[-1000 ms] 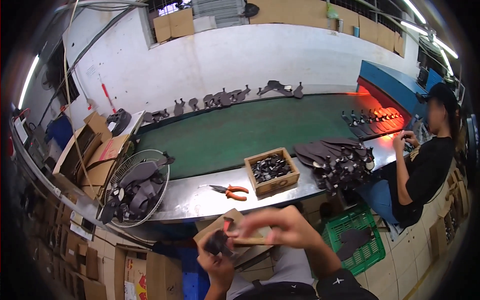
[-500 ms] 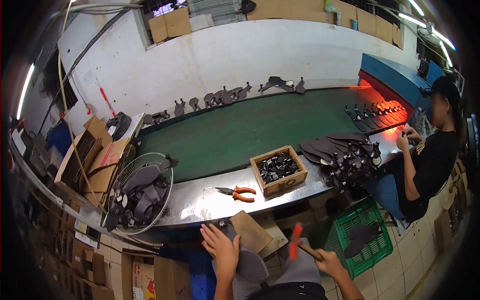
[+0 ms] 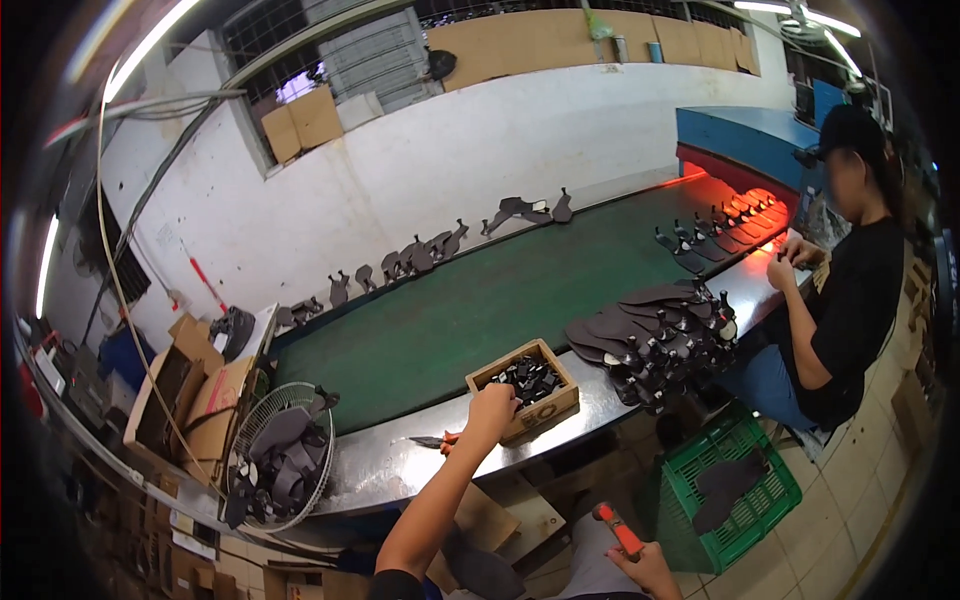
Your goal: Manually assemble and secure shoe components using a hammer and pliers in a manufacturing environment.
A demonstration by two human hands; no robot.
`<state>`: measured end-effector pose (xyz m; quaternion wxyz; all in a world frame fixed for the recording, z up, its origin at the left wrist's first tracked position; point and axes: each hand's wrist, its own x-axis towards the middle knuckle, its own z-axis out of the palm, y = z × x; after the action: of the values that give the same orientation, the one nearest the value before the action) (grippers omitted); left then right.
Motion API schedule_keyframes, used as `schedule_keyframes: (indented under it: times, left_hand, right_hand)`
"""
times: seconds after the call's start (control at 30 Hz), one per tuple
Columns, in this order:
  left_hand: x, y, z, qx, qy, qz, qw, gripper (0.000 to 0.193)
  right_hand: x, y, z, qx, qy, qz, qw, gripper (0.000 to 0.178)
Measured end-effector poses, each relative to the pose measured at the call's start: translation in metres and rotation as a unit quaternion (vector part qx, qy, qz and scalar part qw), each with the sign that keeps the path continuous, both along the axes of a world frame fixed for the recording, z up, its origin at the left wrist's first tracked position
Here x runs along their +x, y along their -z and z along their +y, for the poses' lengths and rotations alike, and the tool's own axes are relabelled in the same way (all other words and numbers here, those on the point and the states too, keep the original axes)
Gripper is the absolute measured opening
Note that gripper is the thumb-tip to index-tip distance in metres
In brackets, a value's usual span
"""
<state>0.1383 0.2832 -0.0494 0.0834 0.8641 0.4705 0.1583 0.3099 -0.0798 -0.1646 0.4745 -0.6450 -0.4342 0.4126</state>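
Observation:
My left hand [image 3: 490,408] is at the near left rim of a wooden box [image 3: 548,412] of small black pieces [image 3: 532,380]. Its fingers are curled down over the rim among the pieces; what they hold, if anything, is hidden. Low in front of me, my right hand [image 3: 648,572] grips a hammer [image 3: 628,538] with a red head. A dark, sole-shaped piece [image 3: 482,572] lies by my lap, partly behind my left arm, near a brown board [image 3: 490,518]. Orange-handled pliers [image 3: 449,441] show beside my left forearm, mostly covered by it.
A green conveyor belt [image 3: 430,330] runs behind the metal ledge [image 3: 375,470]. Dark sole pieces pile up [image 3: 640,335] right of the box and fill a wire basket [image 3: 325,470] at left. A co-worker [image 3: 850,270] sits at right, behind a green crate [image 3: 745,540].
My left hand has left the sole-shaped piece and moved up to the wooden box. The hammer in my right hand has lowered and turned. The whole view has shifted and tilted.

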Motion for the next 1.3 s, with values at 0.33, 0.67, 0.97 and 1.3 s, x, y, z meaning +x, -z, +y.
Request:
schedule_keyframes:
  times: [0.33, 0.67, 0.97, 1.3]
  left_hand:
    - [-0.001, 0.007, 0.021, 0.045, 0.100, -0.108, 0.988, 0.013]
    - [-0.017, 0.020, 0.028, 0.011, 0.063, -0.187, 0.980, 0.015]
    - [-0.027, -0.035, -0.115, -0.185, 0.032, -0.521, 0.832, 0.022]
    - [-0.055, -0.056, -0.247, -0.253, -0.051, -0.692, 0.674, 0.021]
  right_hand:
    - [0.005, -0.082, 0.069, 0.123, 0.018, 0.163, 0.979, 0.019]
    - [0.011, -0.147, 0.119, 0.189, 0.024, 0.117, 0.975, 0.021]
    - [-0.022, -0.163, 0.141, 0.218, -0.020, 0.011, 0.976, 0.026]
    - [-0.092, -0.158, 0.115, 0.252, -0.125, 0.195, 0.940, 0.030]
